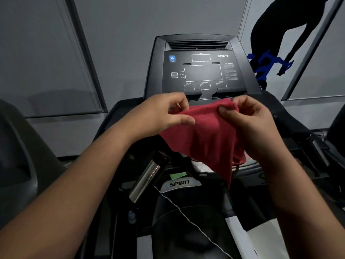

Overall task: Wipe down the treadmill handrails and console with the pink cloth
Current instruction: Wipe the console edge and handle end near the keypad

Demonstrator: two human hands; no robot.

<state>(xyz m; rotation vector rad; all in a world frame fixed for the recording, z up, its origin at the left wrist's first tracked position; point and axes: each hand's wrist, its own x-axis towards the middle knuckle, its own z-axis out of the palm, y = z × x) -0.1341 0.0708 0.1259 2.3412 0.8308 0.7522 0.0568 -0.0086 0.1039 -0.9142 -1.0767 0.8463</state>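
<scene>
Both the left hand [168, 113] and right hand [250, 118] pinch the pink cloth [205, 137] before the dark console [201, 71], grey wall [121, 25] behind

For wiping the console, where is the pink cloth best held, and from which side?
The pink cloth hangs loose below its top edge, which the left hand and right hand pinch. Probably best: gather that bunched top edge into one palm from the near side, so the hanging part faces the console as a pad.
</scene>
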